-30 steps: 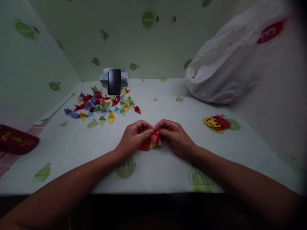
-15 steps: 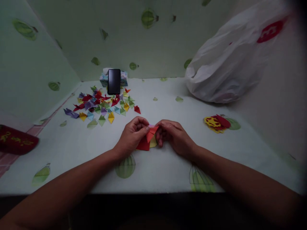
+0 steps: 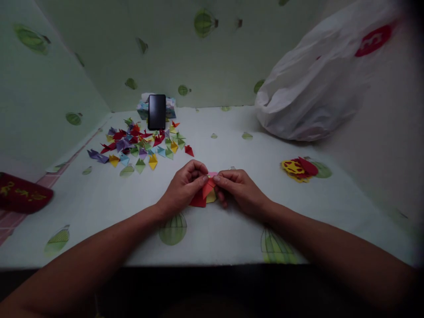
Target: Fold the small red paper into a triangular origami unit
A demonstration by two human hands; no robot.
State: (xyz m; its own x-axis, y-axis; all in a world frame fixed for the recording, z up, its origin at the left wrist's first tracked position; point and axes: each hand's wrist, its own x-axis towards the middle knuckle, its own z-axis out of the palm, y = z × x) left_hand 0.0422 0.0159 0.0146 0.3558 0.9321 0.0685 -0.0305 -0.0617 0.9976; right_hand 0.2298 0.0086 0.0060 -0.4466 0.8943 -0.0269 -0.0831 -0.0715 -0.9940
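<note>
Between my two hands is a small folded piece of orange-red origami paper [image 3: 208, 187], its point facing down toward me. My left hand [image 3: 185, 183] pinches its left side between thumb and fingers. On the opposite side my right hand [image 3: 240, 187] is closed, thumb and forefinger gripping the paper's upper right. Under the hands lie sheets of coloured paper: a red sheet [image 3: 198, 201] at the left and a yellow sheet [image 3: 211, 197] beside it. A bit of pink paper [image 3: 213, 174] shows behind the fingertips.
Many folded paper cranes [image 3: 142, 145] lie spread at the back left. Behind them a phone [image 3: 157, 111] leans on a tissue box [image 3: 143, 109]. Yellow and red cutouts [image 3: 300, 168] lie at right, below a white plastic bag [image 3: 308, 92]. A red object [image 3: 24, 193] is at far left.
My right hand has shifted slightly, its thumb now pressed onto the upper right of the orange-red paper. The left hand keeps its pinch. The paper's right flap looks narrower.
</note>
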